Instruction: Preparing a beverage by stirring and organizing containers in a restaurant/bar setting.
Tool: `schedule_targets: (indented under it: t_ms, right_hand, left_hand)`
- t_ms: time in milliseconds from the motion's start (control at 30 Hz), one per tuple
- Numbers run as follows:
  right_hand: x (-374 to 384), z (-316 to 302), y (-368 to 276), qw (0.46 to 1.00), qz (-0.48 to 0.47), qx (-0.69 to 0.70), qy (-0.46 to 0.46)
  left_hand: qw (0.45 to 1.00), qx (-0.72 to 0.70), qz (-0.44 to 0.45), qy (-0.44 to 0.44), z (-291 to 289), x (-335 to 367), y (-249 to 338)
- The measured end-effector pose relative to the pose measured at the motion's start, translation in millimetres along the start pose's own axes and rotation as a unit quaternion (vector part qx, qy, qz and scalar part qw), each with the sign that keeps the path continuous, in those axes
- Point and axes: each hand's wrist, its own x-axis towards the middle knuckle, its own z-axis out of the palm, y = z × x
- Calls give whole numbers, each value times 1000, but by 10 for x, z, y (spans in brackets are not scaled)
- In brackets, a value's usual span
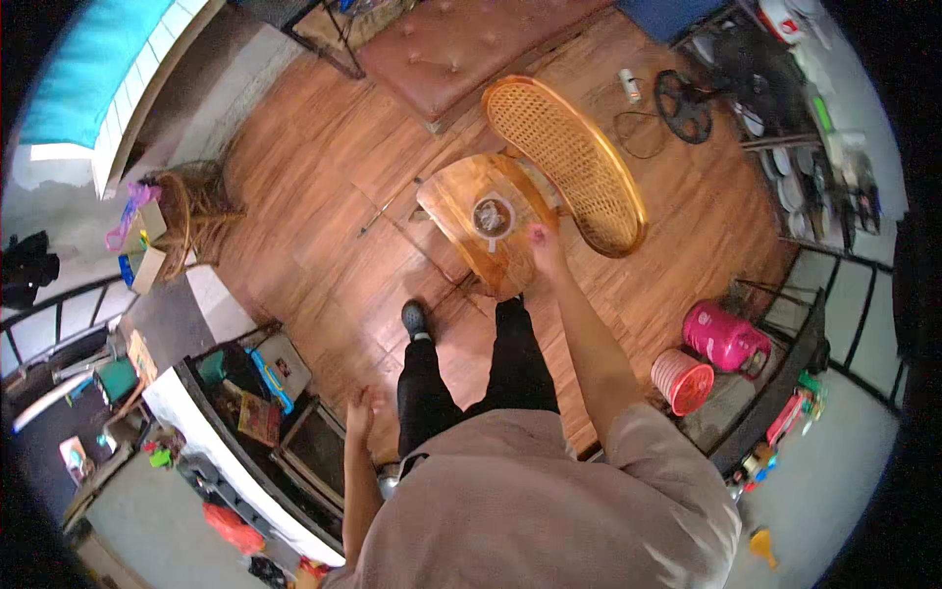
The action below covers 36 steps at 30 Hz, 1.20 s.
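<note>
A wooden chair with a woven cane backrest stands in front of me. On its seat rests a clear cup with its handle toward me, holding something dark and pale that I cannot make out. My right hand is stretched out over the right edge of the seat, beside the cup and apart from it. Its fingers are blurred and I cannot tell how they are set. My left hand hangs low at my left side, fingers loosely apart with nothing in them.
A brown padded bench lies beyond the chair. At the right are a shoe rack, a round black base, a pink gas cylinder and a red-and-white bucket. A white-edged counter stands close on my left.
</note>
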Motion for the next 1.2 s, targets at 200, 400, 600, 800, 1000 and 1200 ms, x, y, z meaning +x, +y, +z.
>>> schedule_targets:
  t_ms: [200,400,600,800,1000,1200]
  right_hand:
    - [787,891,-17,961,94,123,-228]
    - [533,885,-257,969,-10,-177,-169]
    - [574,872,-276,944,-24,-317,-84]
    - [456,905,-536,913,-62,-383,-124]
    - [218,934,-525,916,-57,-385,-94]
    - [443,937,-203,995,-95,-2,-32]
  left_hand:
    - [956,-220,-193,-13,372,-1390,-1201]
    - [944,-198,-254,69,1082,-1882,-1567]
    - [966,-227,-103,72,1506,-1673,-1224]
    - [960,-249,-123,24,1405,-1364,-1434]
    - [964,-190,-173,64,1098,-1132,-1763]
    - [966,-217,-124,75,988,-1175,-1932]
